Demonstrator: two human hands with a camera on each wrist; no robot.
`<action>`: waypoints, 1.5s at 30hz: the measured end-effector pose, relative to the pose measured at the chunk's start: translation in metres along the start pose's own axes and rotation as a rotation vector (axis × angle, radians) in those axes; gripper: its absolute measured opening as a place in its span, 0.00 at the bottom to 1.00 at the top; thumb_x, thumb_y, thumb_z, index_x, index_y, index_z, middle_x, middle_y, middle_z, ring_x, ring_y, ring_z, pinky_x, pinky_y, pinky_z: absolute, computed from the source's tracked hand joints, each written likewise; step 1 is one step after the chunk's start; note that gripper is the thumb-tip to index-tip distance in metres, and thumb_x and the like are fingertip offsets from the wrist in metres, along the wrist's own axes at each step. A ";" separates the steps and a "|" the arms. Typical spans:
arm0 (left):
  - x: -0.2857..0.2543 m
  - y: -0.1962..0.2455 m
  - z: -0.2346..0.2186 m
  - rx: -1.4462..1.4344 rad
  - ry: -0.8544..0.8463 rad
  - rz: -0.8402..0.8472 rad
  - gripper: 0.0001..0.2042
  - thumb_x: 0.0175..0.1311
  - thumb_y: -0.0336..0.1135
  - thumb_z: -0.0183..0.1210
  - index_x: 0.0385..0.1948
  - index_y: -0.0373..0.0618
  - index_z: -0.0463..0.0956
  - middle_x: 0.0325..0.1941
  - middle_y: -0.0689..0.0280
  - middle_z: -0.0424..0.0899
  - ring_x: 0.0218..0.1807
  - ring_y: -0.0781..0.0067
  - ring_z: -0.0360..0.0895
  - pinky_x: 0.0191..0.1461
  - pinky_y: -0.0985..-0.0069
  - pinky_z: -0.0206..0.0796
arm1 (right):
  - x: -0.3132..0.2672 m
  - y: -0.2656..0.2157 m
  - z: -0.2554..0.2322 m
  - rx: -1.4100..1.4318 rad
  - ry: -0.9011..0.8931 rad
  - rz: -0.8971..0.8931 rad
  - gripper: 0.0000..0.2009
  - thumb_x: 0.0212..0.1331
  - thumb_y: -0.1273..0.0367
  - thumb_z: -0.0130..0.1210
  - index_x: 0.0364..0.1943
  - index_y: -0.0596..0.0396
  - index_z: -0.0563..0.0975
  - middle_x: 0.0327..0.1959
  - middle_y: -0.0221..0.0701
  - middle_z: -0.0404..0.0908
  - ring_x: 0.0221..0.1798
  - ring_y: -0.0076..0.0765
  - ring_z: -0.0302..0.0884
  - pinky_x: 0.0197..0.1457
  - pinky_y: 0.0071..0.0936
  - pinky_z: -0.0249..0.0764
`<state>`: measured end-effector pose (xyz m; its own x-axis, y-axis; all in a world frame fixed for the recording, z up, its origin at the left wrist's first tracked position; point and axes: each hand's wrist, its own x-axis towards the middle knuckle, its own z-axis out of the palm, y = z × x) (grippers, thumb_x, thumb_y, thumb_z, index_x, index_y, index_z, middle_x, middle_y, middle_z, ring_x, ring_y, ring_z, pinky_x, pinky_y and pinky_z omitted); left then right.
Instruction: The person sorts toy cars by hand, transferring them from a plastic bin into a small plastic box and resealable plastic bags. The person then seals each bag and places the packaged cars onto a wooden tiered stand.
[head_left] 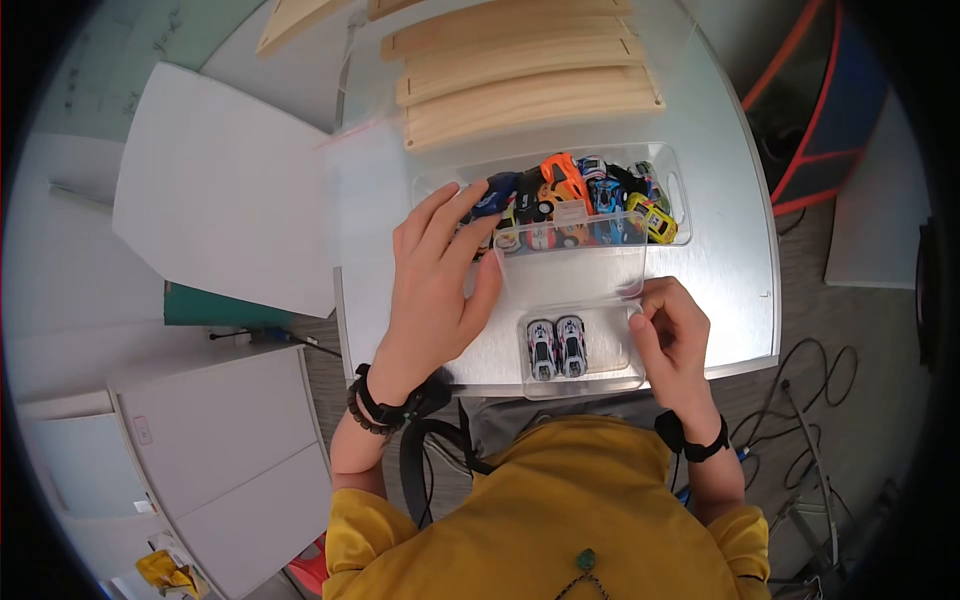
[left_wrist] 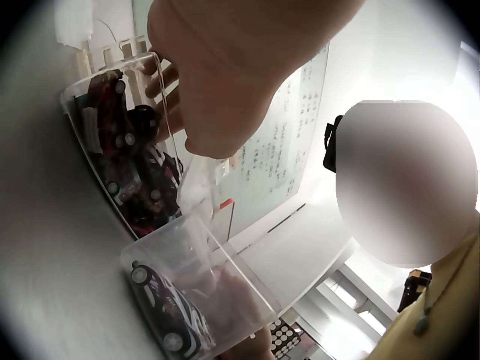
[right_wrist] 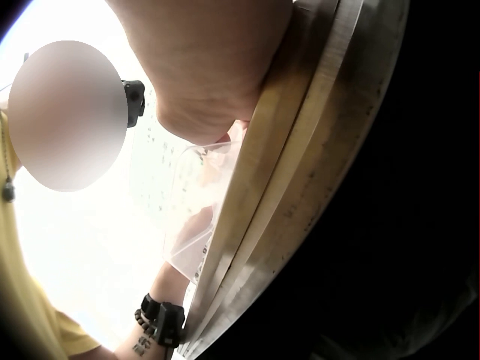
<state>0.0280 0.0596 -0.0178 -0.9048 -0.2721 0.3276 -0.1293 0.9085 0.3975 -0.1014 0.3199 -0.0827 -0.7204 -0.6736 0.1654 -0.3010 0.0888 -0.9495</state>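
Two matching silver-and-black toy cars [head_left: 556, 347] lie side by side in a small clear plastic box [head_left: 615, 372] at the table's near edge. My right hand [head_left: 675, 335] grips this box at its right rim, thumb on top and fingers curled outside. My left hand [head_left: 435, 285] reaches over the left end of a longer clear bin [head_left: 682, 195], its fingers spread and slightly bent. Heaped in that bin are several toy cars, among them an orange car [head_left: 563, 175] and a yellow car [head_left: 651, 217]. A dark blue car [head_left: 494, 195] lies right by my left fingertips.
A clear lid-like panel [head_left: 572, 268] stands between the box and the bin. Pale wooden slats [head_left: 530, 105] lie behind the bin on the metallic table [head_left: 720, 300]. A white board [head_left: 230, 190] juts in from the left. Cables [head_left: 820, 380] lie on the floor at right.
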 end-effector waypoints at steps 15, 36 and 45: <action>-0.067 0.048 -0.039 -0.662 0.257 0.169 0.12 0.49 0.17 0.74 0.32 0.37 0.80 0.49 0.45 0.92 0.46 0.46 0.90 0.47 0.61 0.81 | -0.021 -0.038 -0.023 0.065 0.153 -0.182 0.05 0.73 0.74 0.55 0.40 0.63 0.78 0.45 0.46 0.83 0.42 0.34 0.78 0.46 0.27 0.73; -0.081 0.038 0.024 -0.483 0.041 0.148 0.45 0.45 0.48 0.87 0.68 0.45 0.74 0.71 0.56 0.78 0.71 0.51 0.74 0.72 0.56 0.65 | 0.004 -0.086 -0.012 0.001 -0.312 0.116 0.25 0.58 0.81 0.72 0.62 0.57 0.83 0.45 0.34 0.77 0.44 0.32 0.79 0.48 0.29 0.78; -0.091 0.032 0.048 -0.421 0.062 0.171 0.40 0.56 0.47 0.81 0.71 0.47 0.73 0.75 0.60 0.77 0.73 0.52 0.75 0.67 0.57 0.65 | -0.001 -0.096 0.010 -0.391 -0.264 -0.021 0.26 0.57 0.82 0.71 0.62 0.56 0.82 0.45 0.38 0.77 0.39 0.45 0.80 0.42 0.37 0.79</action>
<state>0.0866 0.1283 -0.0756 -0.8713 -0.1594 0.4641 0.2075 0.7374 0.6428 -0.0652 0.3047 0.0050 -0.5433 -0.8372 0.0622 -0.5630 0.3084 -0.7668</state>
